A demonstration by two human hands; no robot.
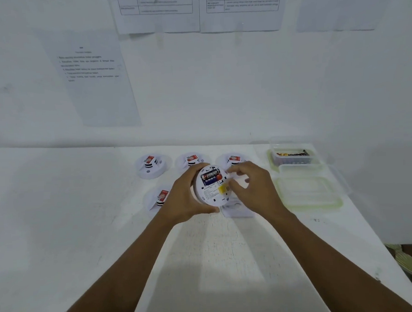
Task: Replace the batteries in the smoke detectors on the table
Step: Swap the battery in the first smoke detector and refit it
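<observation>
From the head view, the person's left hand (185, 195) is gripping the held smoke detector (211, 187) above the middle of the white table (60, 211). The fingers are curling over its far rim and the thumb is hooking under its near rim. The detector is tilting its back towards the camera, and an Eveready battery (211, 177) is sitting in the compartment in the far part of that back. A yellow label (223, 189) is showing just right of its centre.

The right hand (254, 189) is hovering at the detector's right edge with its fingers loosely bent. Thumb and forefinger are coming close together beside the rim (that part is smeared by motion, so I cannot tell whether they are pinching anything or just touching).

A white mounting plate (237, 210) is lying flat on the table just under and near of the two hands.

Three detectors are standing face up in a far row: the far-left smoke detector (150, 167), the far-middle smoke detector (192, 160) and the far-right smoke detector (233, 159), the last two partly hidden behind the hands. The near-left smoke detector (160, 198) is sitting just left of the left wrist.

At the far right, a clear plastic container (293, 157) is holding small dark batteries, and its lid (307, 192) is lying on the table just near of it. Printed sheets (93, 76) are hanging on the wall behind.
</observation>
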